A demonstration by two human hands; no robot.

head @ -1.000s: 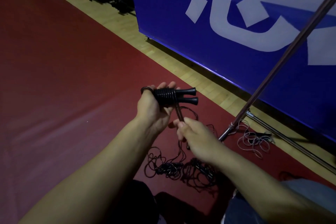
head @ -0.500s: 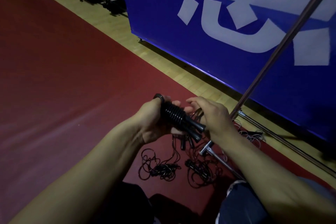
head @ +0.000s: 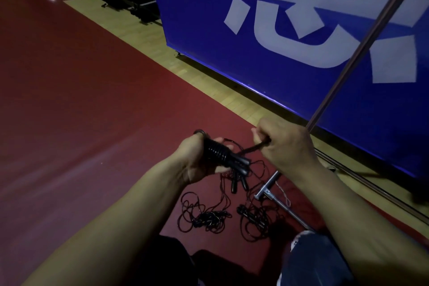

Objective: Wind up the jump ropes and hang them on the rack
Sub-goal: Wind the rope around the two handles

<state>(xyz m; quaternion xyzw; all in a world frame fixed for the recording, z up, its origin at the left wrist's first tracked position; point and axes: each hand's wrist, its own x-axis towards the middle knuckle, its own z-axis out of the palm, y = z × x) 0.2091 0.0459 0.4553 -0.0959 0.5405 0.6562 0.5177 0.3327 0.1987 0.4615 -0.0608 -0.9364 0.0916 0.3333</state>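
A person's left hand (head: 197,160) grips a black jump rope (head: 217,153) by its paired handles, already banded with tight coils of cord, the handle ends pointing down and toward the right hand (head: 284,144). The right hand, raised just beyond and to the right of the left, is closed in a fist around the free length of cord (head: 251,147), which runs taut from the coils up into its fingers; the two hands stay apart, joined only by that strand. Below both hands, more jump ropes (head: 209,216) lie in loose black tangles on the red floor (head: 81,111), with two handles visible just beneath the held bundle. To the right of the tangles rests the metal foot of the rack (head: 267,189), its slanted pole rising past the right hand. Beyond the hands stands a blue banner (head: 290,81) with large white lettering, edged below by a strip of pale wooden floor
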